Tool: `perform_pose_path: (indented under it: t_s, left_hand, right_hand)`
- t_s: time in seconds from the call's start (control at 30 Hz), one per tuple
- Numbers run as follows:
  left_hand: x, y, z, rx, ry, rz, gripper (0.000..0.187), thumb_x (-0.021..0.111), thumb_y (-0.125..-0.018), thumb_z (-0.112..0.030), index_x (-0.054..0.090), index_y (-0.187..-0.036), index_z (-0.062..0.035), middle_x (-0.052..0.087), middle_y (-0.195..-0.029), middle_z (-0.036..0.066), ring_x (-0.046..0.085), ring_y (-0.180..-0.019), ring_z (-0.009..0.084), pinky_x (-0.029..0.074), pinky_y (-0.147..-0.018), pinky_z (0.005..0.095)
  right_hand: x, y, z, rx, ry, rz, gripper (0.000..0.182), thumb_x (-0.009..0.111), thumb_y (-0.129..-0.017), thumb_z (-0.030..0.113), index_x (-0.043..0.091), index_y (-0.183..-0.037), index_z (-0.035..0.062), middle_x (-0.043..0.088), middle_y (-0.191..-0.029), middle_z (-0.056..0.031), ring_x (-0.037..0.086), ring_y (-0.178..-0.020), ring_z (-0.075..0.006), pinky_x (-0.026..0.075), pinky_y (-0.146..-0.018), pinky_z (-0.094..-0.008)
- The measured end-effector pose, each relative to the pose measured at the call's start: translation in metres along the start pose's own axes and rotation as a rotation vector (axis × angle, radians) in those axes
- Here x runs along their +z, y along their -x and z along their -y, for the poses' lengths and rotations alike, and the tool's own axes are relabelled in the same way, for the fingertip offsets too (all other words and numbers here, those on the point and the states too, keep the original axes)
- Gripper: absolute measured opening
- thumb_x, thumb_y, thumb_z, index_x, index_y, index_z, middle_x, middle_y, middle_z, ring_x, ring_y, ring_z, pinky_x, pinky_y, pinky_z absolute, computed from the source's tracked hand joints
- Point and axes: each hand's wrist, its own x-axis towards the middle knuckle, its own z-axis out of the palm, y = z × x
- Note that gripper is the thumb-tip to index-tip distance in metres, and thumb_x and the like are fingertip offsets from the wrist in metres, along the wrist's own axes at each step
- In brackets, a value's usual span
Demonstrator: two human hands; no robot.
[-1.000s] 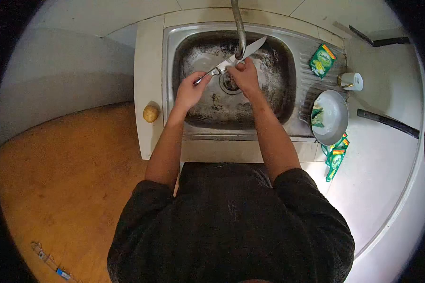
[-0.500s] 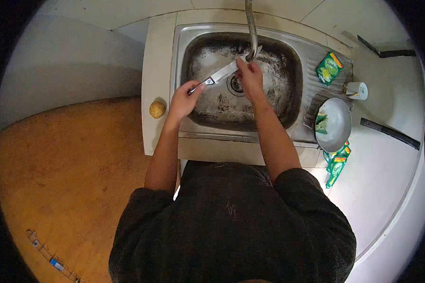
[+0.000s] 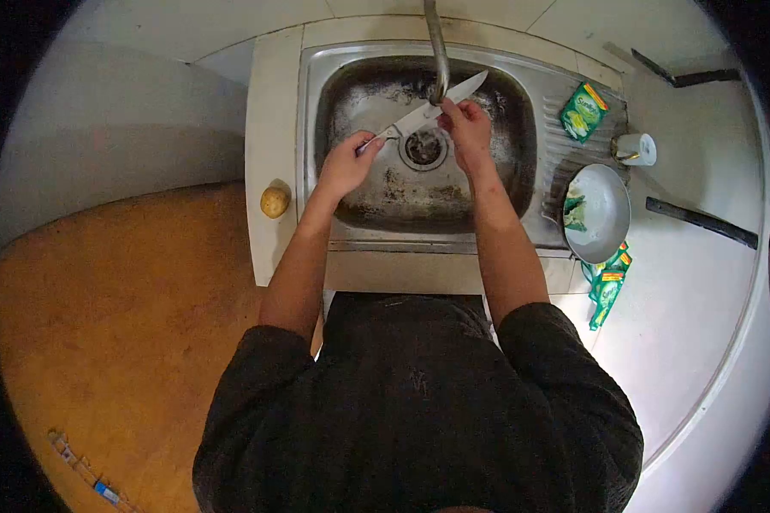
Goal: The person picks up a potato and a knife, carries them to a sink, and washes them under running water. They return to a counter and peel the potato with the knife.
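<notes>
A kitchen knife (image 3: 417, 119) lies slantwise over the sink (image 3: 364, 192), its blade pointing up and to the right. My left hand (image 3: 349, 162) is closed around its handle. The fingers of my right hand (image 3: 468, 132) pinch the blade about midway, just below the mouth of the faucet (image 3: 439, 56). Part of the blade is covered by those fingers and the spout, and the tip shows beyond them. Under the knife is the round drain (image 3: 423, 150).
A potato (image 3: 275, 201) sits on the left counter edge. On the drainboard at right are a green packet (image 3: 583, 112), a white mug (image 3: 637, 150) and a pan (image 3: 606, 218) with a green scrap inside. More green packets (image 3: 607, 299) lie below the pan.
The knife has turned and shifted right under the faucet, with its tip now showing past the spout. My right hand moved from near the blade's end to its middle.
</notes>
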Motion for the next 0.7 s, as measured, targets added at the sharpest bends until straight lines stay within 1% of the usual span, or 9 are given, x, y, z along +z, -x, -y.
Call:
perform_pose_path:
  t_s: [0.07,0.13,0.2,0.23,0.3,0.4,0.53,0.6,0.7]
  left_hand:
    - [0.005,-0.005,-0.010,0.049,-0.078,0.001,0.035,0.057,-0.089,-0.038,0.062,-0.105,-0.0066,0.066,-0.090,0.014,0.064,-0.084,0.0289,0.048,-0.075,0.0352]
    - [0.009,-0.007,-0.020,0.079,-0.093,-0.008,0.036,0.056,-0.090,-0.038,0.062,-0.106,-0.0067,0.066,-0.091,0.015,0.064,-0.085,0.0295,0.048,-0.076,0.0359]
    - [0.014,-0.008,-0.021,0.107,-0.111,-0.021,0.037,0.055,-0.090,-0.039,0.061,-0.107,-0.0069,0.067,-0.092,0.015,0.064,-0.086,0.0302,0.048,-0.076,0.0366]
    - [0.016,-0.009,-0.021,0.096,-0.111,-0.012,0.037,0.056,-0.089,-0.039,0.061,-0.107,-0.0069,0.067,-0.092,0.015,0.064,-0.087,0.0301,0.048,-0.076,0.0366]
    - [0.017,-0.008,-0.018,0.085,-0.117,-0.001,0.038,0.056,-0.089,-0.040,0.061,-0.108,-0.0069,0.067,-0.093,0.015,0.064,-0.087,0.0301,0.048,-0.077,0.0366]
    - [0.013,-0.001,-0.030,0.024,-0.110,0.007,0.039,0.057,-0.089,-0.041,0.061,-0.107,-0.0070,0.066,-0.091,0.015,0.064,-0.083,0.0288,0.048,-0.075,0.0355]
    - [0.014,-0.002,-0.017,0.091,-0.089,-0.023,0.040,0.058,-0.088,-0.041,0.062,-0.107,-0.0068,0.065,-0.085,0.014,0.063,-0.077,0.0260,0.048,-0.073,0.0334]
    - [0.011,0.000,-0.016,0.107,-0.100,-0.064,0.039,0.059,-0.088,-0.041,0.062,-0.107,-0.0069,0.065,-0.084,0.014,0.062,-0.075,0.0251,0.048,-0.071,0.0329]
    - [0.008,0.006,-0.025,0.006,-0.141,-0.023,0.039,0.059,-0.088,-0.040,0.062,-0.107,-0.0065,0.065,-0.083,0.014,0.062,-0.073,0.0244,0.048,-0.069,0.0332]
  right_hand:
    - [-0.006,0.002,0.005,-0.014,0.054,0.055,0.018,0.067,-0.081,0.005,0.053,-0.091,0.0014,0.063,-0.081,-0.0076,0.061,-0.069,-0.0155,0.050,-0.065,-0.0272]
    - [-0.011,0.006,0.005,-0.025,0.108,0.111,0.025,0.068,-0.080,0.003,0.051,-0.097,0.0005,0.064,-0.082,-0.0088,0.062,-0.071,-0.0164,0.051,-0.066,-0.0277]
    - [-0.013,0.011,-0.001,-0.046,0.145,0.153,0.048,0.069,-0.077,-0.001,0.039,-0.114,0.0005,0.064,-0.086,-0.0125,0.064,-0.079,-0.0191,0.052,-0.070,-0.0304]
    - [-0.013,0.012,-0.002,-0.048,0.144,0.150,0.048,0.069,-0.077,-0.001,0.039,-0.114,0.0005,0.064,-0.086,-0.0125,0.064,-0.079,-0.0191,0.052,-0.070,-0.0304]
    - [-0.013,0.014,-0.003,-0.086,0.201,0.142,0.062,0.071,-0.075,-0.001,0.029,-0.121,0.0019,0.064,-0.088,-0.0156,0.064,-0.082,-0.0208,0.052,-0.071,-0.0315]
    - [-0.018,0.010,-0.010,-0.124,0.142,0.214,0.064,0.072,-0.073,-0.001,0.030,-0.122,0.0008,0.064,-0.090,-0.0164,0.064,-0.084,-0.0222,0.052,-0.074,-0.0315]
    - [-0.014,0.016,-0.004,-0.101,0.105,0.263,0.066,0.071,-0.073,-0.003,0.029,-0.124,0.0003,0.064,-0.092,-0.0162,0.064,-0.085,-0.0224,0.052,-0.077,-0.0324]
    - [-0.004,0.024,0.003,-0.079,0.233,0.175,0.070,0.069,-0.074,-0.005,0.026,-0.128,0.0001,0.063,-0.094,-0.0159,0.064,-0.087,-0.0221,0.052,-0.079,-0.0328]
    - [-0.003,0.017,-0.014,-0.103,0.136,0.173,0.073,0.068,-0.074,-0.006,0.024,-0.132,0.0002,0.063,-0.093,-0.0153,0.064,-0.087,-0.0212,0.052,-0.080,-0.0319]
